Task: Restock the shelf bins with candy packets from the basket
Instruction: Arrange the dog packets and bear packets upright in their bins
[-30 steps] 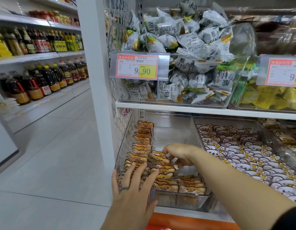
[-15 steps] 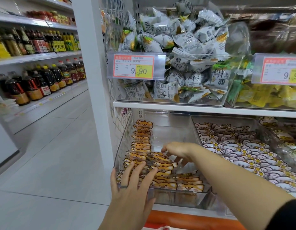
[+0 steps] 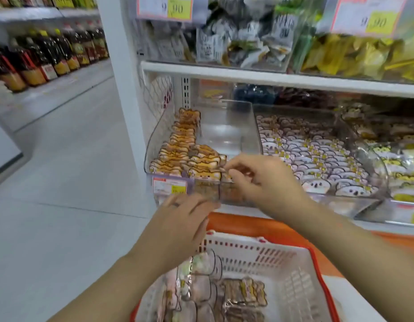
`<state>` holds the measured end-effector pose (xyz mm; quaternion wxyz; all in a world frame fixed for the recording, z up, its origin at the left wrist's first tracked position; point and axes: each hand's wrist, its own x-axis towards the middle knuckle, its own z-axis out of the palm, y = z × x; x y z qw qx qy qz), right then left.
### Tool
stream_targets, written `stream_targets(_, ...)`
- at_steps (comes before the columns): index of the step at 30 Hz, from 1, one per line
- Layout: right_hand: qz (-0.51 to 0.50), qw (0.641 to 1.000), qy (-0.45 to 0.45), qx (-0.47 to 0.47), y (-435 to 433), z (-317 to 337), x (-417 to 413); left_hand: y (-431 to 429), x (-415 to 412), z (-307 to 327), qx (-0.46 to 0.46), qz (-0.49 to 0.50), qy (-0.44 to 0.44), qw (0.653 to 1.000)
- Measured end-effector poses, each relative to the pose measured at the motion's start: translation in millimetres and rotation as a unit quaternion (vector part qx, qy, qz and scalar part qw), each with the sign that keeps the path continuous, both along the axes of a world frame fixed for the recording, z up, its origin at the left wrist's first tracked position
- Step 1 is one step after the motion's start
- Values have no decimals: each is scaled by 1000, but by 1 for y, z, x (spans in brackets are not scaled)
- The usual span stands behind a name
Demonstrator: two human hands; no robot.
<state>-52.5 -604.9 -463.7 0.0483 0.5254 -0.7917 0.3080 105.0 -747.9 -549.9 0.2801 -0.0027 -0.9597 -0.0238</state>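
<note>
Orange candy packets are found at ten o'clock of the curled right hand; its grip cannot be told. The left hand is held with straight fingers.

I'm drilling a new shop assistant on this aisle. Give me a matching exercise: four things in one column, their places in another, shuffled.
1 orange packets
2 basket
3 dark bottles
4 yellow packets

A high up, at right
B far left, across the aisle
C lowest in view, nearest the camera
D just left of the white packets

Pairs: 1-D, 2-C, 3-B, 4-A
</note>
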Motion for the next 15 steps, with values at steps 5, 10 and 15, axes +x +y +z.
stream_targets(5, -25, 994, -74, 81, 79, -89, 34, 52, 15, -72, 3, -7, -231, 973)
stream_targets(10, -66, 941, -185, 276, 114, -211, 31, 78, 36, -153, 59, 68, -455, 886)
stream_targets(15, -122, 787, -438, 418, 156, -314, 31, 84, 51, -203, 131, 141, -527, 828)
